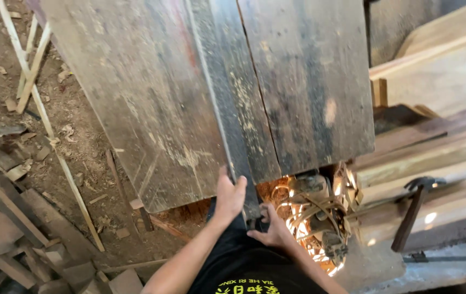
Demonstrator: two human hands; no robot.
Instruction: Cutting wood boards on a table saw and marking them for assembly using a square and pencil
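Observation:
A wide, worn wooden workbench top (151, 98) made of dark planks fills the upper middle of the head view. A long dark metal bar (224, 109) runs along it toward me. My left hand (228, 195) rests on the near end of that bar at the bench's front edge, fingers curled over it. My right hand (272, 230) is lower, just under the bench edge, fingers closed on the bar's lower end or a part below it. My black shirt (249, 269) shows at the bottom.
Curly wood shavings (314, 218) and a motor-like part lie below the bench edge. A dark hammer (413, 209) rests on stacked planks (439, 152) at right. Thin wooden strips (42, 109) and offcuts (20, 228) litter the dirt floor at left.

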